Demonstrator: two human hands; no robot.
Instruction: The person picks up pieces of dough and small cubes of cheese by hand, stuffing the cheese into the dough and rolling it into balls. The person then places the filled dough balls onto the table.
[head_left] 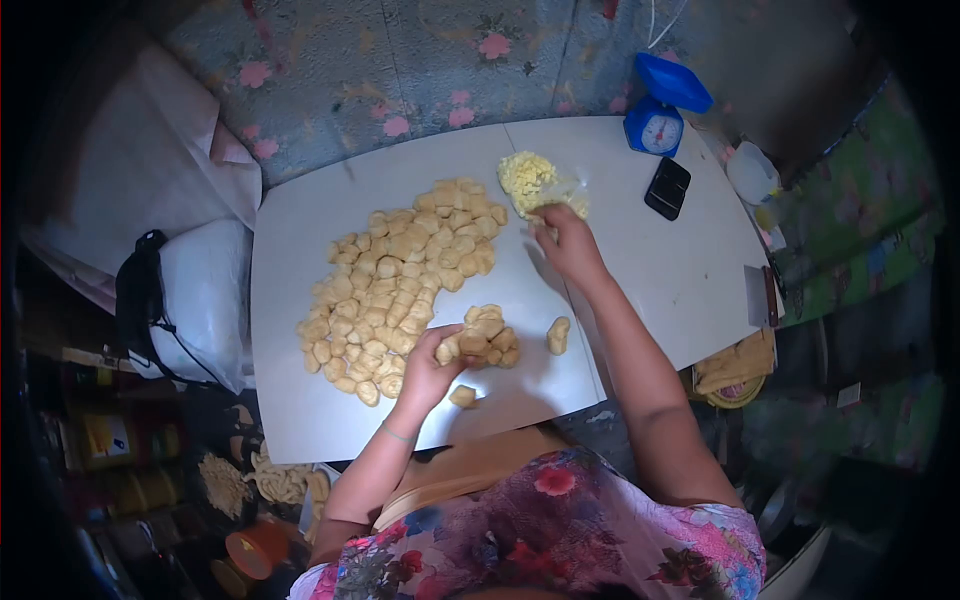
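My left hand [427, 378] is closed around a small piece of dough [446, 349], above the near part of the white table. Beside it lies a small heap of dough pieces [487, 335]. A single piece [463, 397] sits nearer to me and an oblong one [558, 335] to the right. My right hand [567, 243] reaches to the near edge of a pile of small pale-yellow bits [527, 178], partly on clear plastic. Its fingers are pinched together; whatever is between them is too small to make out. Many rounded dough pieces [400, 270] cover the table's left half.
A blue kitchen scale [660, 128] stands at the table's back right, with a black phone-like object [667, 188] in front of it. A broad-bladed knife [762, 295] lies at the right edge. A white bag [205, 295] stands left of the table [660, 300].
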